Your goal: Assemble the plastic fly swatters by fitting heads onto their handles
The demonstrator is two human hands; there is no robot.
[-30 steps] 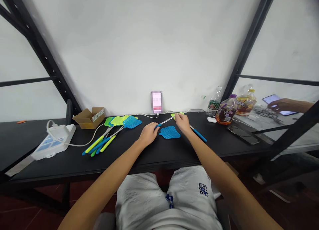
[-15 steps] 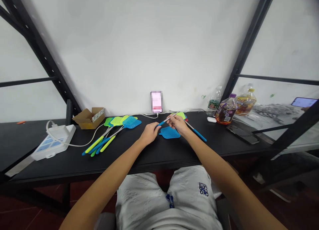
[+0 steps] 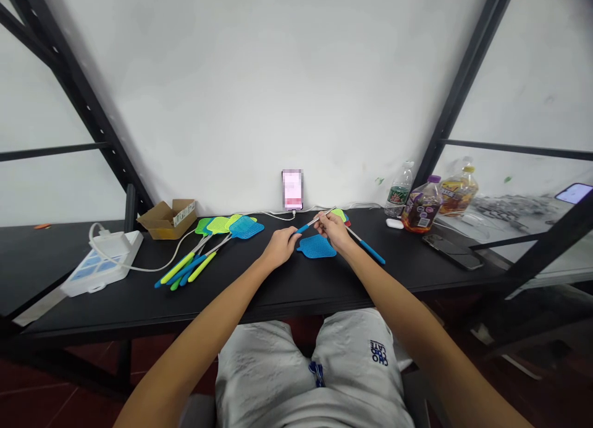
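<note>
My left hand (image 3: 279,247) is closed around the blue handle (image 3: 302,228) of a telescopic fly swatter rod. My right hand (image 3: 334,230) pinches the thin metal rod farther up, its tip slanting toward the wall. Just below the hands, a blue mesh swatter head (image 3: 317,247) lies flat on the black table (image 3: 278,292). Beside my right hand rests a swatter with a blue handle (image 3: 372,252). Yellow-green and red heads (image 3: 341,215) show partly behind that hand. At left, several fly swatters (image 3: 199,264) lie bunched, with green, yellow-green and blue heads (image 3: 247,226).
A lit phone (image 3: 293,190) leans on the wall, its white cable running left to a power strip (image 3: 104,264). An open cardboard box (image 3: 167,221) stands at left. Bottles (image 3: 421,205), a white case (image 3: 395,223) and a dark phone (image 3: 451,251) occupy the right side.
The fingers of my right hand have shifted very slightly up and right with the rod. My left hand keeps its hold on the handle, and the swatters on the table lie as before.
</note>
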